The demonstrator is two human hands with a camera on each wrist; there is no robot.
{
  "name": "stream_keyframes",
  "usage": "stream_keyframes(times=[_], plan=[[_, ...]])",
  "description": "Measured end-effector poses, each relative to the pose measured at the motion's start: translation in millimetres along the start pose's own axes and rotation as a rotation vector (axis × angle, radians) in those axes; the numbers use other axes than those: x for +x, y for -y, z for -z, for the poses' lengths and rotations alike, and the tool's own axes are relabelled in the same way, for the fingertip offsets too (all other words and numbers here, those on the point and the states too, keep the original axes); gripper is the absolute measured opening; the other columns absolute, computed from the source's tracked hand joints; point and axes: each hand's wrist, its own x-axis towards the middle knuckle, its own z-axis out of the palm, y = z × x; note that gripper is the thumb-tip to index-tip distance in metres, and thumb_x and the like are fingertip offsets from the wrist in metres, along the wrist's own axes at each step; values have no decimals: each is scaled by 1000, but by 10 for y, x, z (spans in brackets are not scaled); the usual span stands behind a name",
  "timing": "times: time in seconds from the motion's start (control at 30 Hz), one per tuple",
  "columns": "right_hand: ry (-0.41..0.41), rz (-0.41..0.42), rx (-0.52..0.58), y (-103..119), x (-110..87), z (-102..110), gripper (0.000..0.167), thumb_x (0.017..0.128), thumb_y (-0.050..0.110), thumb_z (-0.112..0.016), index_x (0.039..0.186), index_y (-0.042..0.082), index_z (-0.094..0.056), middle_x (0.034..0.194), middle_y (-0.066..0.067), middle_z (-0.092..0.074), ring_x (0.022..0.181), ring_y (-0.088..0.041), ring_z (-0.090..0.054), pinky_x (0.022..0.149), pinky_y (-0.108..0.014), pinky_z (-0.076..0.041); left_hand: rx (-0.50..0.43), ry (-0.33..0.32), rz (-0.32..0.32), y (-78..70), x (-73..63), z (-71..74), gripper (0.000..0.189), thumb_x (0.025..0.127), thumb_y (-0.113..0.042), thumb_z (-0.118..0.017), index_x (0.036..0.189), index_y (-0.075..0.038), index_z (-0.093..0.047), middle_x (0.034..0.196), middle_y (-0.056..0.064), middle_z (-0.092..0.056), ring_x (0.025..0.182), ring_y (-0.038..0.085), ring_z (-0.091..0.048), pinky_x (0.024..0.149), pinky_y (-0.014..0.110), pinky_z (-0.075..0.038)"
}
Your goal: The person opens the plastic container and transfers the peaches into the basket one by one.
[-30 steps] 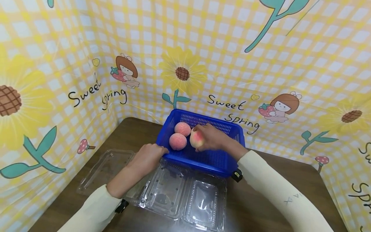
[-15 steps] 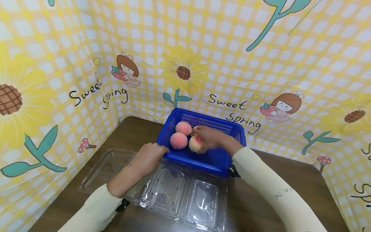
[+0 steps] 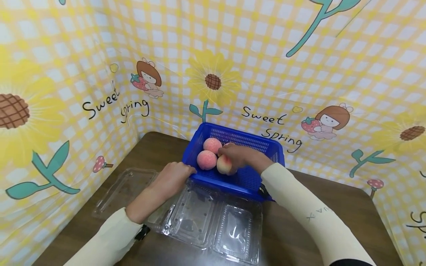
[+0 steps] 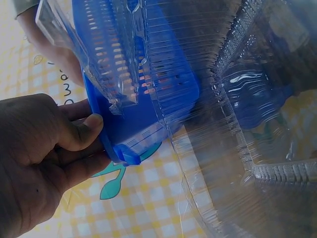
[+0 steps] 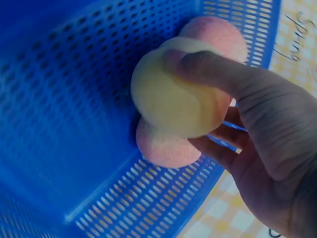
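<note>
My right hand (image 3: 235, 155) is inside the blue plastic basket (image 3: 229, 185), gripping a pale yellow and red peach (image 3: 223, 166). In the right wrist view the thumb lies over this peach (image 5: 173, 96), with fingers around its far side. Two pink peaches, one at the back (image 3: 212, 146) and one nearer (image 3: 206, 160), sit at the basket's left end. A pinkish curve shows behind the right hand, mostly hidden. My left hand (image 3: 171, 177) holds the basket's front left corner; in the left wrist view the thumb (image 4: 93, 124) presses on the rim.
Clear plastic clamshell boxes lie on the brown table (image 3: 293, 221): an opened one (image 3: 196, 221) right before the basket and another (image 3: 121, 190) to the left, partly behind the left forearm. A yellow checked cloth (image 3: 253, 74) walls the back and sides.
My right hand has shifted the held peach slightly left and toward the front of the basket, closer to the two pink peaches. The left hand keeps its hold on the corner.
</note>
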Motion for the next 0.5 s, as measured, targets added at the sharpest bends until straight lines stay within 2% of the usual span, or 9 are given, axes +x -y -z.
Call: stream_keyframes(times=[0.13,0.23,0.37,0.5], plan=[[50,-8,-76,6,36,-20,62,75,24,-91,124,17,-54,117,-2,-59,108,-20,-52,99,-36,-50,5,5,-7,-13,31,13,25,81,8,-72,86,-17,-75,76,2,-74,67,22,-71,57,40,-55],[72,-3,-126,27,70,-40,64,76,26,-92,127,16,-55,121,-2,-62,113,-20,-54,104,-36,-50,-2,20,-2,-18,52,22,26,80,8,-71,82,-18,-73,73,1,-72,66,20,-70,56,40,-54],[67,-10,-171,61,105,-69,68,74,29,-93,128,15,-55,128,-3,-63,121,-20,-55,109,-38,-49,-11,35,1,-22,63,26,27,79,9,-70,79,-18,-72,70,0,-70,64,20,-69,56,40,-53],[55,-19,-172,69,125,-87,70,71,32,-95,125,16,-53,126,-2,-61,121,-20,-54,108,-37,-50,-6,31,12,-17,51,33,27,80,8,-70,79,-18,-71,70,0,-70,63,19,-68,56,39,-53]])
